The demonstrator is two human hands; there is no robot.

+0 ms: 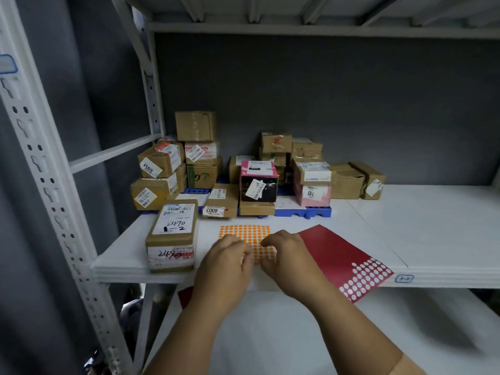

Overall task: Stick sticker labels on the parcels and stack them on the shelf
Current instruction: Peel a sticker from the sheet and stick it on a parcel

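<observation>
A sheet of orange round stickers [244,233] lies flat near the front of the white shelf [422,234]. My left hand [226,262] and my right hand [286,255] rest on its near part with curled fingers; whether either pinches a sticker is hidden. A brown parcel [173,236] marked 2490 lies just left of my left hand at the shelf's front edge. A red sticker sheet [338,255], part of its dots gone, lies right of my right hand and overhangs the edge.
Several stacked cardboard parcels [194,161] and a pink-topped black box [258,182] stand on a blue plastic pallet [303,212] at the back. A white perforated upright [40,163] frames the left. A lower shelf [270,334] lies below my arms.
</observation>
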